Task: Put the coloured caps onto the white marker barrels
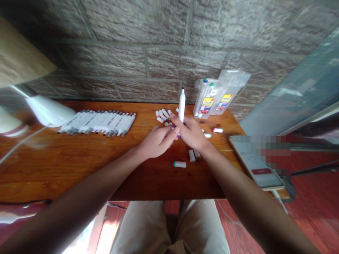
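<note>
A white marker (182, 106) stands nearly upright between my hands, its dark tip bare at the top. My right hand (191, 132) is closed around its body. My left hand (160, 139) is closed at the lower end, where a bit of purple shows between the fingers; whether that is a cap or the marker's own end is hidden. Loose white caps (161, 115) with coloured ends lie just behind my hands. Nearer to me are a teal-ended cap (180, 164) and a white cap (192, 155), and a red-ended cap (217, 130) lies to the right.
A row of capless-looking markers (97, 122) lies on the wooden table (79, 158) at left, beside a lamp (43, 106). A clear plastic case (208, 100) holding a few markers stands against the brick wall (169, 63). A phone (256, 162) on a cable rests at the right edge.
</note>
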Available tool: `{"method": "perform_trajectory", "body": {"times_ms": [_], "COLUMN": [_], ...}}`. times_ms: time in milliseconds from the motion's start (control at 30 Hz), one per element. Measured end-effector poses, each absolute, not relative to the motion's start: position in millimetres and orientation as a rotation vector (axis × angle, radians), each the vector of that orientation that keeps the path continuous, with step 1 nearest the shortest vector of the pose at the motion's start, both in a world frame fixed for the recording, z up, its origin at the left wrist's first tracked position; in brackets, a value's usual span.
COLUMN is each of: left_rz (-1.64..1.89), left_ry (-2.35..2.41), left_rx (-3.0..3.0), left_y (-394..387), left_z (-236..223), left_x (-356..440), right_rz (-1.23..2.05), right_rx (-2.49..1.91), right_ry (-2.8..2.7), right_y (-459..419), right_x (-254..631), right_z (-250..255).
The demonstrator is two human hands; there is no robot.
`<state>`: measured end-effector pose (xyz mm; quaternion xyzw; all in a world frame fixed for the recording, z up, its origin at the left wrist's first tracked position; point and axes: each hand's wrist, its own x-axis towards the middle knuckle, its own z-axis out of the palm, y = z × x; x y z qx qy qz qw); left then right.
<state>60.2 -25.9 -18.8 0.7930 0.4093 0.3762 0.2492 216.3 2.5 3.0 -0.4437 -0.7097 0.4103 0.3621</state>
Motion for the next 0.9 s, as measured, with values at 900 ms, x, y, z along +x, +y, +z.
{"method": "perform_trajectory", "body": {"times_ms": [900], "left_rz": [1.055], "left_ry": [1.111], "left_rx": [2.257], "left_y": [-25.2], "left_z": [-17.6], "left_x": [59.9], "right_rz": [1.044], "right_rx": [-1.138], "right_ry": [-1.774], "right_y": [5.4], "right_x": [215.2], "right_z": [-3.0]}}
